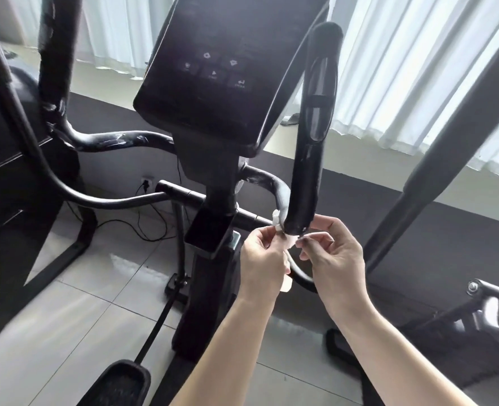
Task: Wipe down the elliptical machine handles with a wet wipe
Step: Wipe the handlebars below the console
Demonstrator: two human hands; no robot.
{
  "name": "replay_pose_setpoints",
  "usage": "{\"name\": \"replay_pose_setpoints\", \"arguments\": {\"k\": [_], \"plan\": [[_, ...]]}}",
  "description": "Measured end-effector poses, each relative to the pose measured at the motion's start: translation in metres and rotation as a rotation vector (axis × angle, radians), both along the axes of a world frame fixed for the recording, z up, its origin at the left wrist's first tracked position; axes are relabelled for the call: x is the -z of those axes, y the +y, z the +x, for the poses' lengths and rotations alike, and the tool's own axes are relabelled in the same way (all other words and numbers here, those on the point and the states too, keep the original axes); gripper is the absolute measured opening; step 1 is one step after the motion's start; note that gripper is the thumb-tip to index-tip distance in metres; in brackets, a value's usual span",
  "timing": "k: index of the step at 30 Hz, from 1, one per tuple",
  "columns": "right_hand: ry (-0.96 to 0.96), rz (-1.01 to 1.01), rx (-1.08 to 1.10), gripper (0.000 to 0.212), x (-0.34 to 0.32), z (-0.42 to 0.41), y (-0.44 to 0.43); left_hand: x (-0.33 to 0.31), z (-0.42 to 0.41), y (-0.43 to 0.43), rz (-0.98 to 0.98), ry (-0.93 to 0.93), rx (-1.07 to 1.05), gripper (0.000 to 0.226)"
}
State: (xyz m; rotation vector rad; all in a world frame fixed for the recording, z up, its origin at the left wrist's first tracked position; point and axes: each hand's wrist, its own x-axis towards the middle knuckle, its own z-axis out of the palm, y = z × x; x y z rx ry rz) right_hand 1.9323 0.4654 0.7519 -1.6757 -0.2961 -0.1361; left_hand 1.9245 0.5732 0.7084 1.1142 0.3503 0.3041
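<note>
A small white wet wipe (280, 230) is bunched under the lower bend of the right black handle (312, 148) of the elliptical. My left hand (261, 259) pinches the wipe from the left side. My right hand (334, 253) pinches its other end with thumb and forefinger, just below the handle's bend. A bit of wipe shows to the left of the bend. The left handle (56, 54), worn and flaking, stands untouched at the upper left.
The black console (213, 71) with its buttons sits between the handles on the centre post (210, 259). A moving arm bar (435, 159) slants at the right. A pedal (119, 382) lies low left. Cables trail on the tiled floor (66, 332). Curtains hang behind.
</note>
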Motion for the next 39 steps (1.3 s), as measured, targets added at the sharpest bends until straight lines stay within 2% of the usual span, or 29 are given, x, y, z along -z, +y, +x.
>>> {"name": "replay_pose_setpoints", "arguments": {"k": [3,6,11,17,21,24,26,29,31,34,39], "plan": [[0.009,-0.033,0.039,0.038,0.007,-0.001,-0.010,-0.003,-0.016,-0.010,-0.005,-0.014,-0.007,0.019],[0.040,-0.015,0.003,0.038,0.014,-0.005,-0.024,-0.006,-0.033,-0.021,0.070,-0.078,-0.021,0.006],[0.118,0.111,-0.201,0.017,0.018,-0.014,-0.045,-0.013,-0.051,-0.026,0.284,-0.004,-0.112,0.007],[0.170,0.243,-0.369,0.012,0.020,-0.015,-0.054,-0.027,-0.067,-0.031,0.615,0.075,-0.184,0.011],[0.156,0.292,-0.249,0.012,0.022,-0.004,-0.050,-0.040,-0.065,-0.027,0.727,0.112,-0.339,0.008],[0.097,0.373,-0.137,0.012,0.018,0.009,-0.037,-0.059,-0.056,-0.027,0.794,0.104,-0.446,0.031],[0.024,0.393,-0.146,0.014,0.017,0.017,-0.024,-0.070,-0.050,-0.029,0.817,0.087,-0.476,0.039],[-0.079,0.285,-0.163,0.017,0.026,0.025,-0.009,-0.078,-0.044,-0.033,0.882,0.074,-0.494,0.023],[-0.119,0.250,-0.107,0.018,0.034,0.034,-0.002,-0.080,-0.042,-0.034,0.906,0.088,-0.507,0.023],[-0.071,0.275,-0.028,0.019,0.042,0.052,0.007,-0.083,-0.041,-0.030,0.887,0.126,-0.487,0.032],[0.136,0.388,0.031,0.016,0.040,0.098,0.034,-0.083,-0.040,-0.023,0.801,0.171,-0.457,0.013]]}}
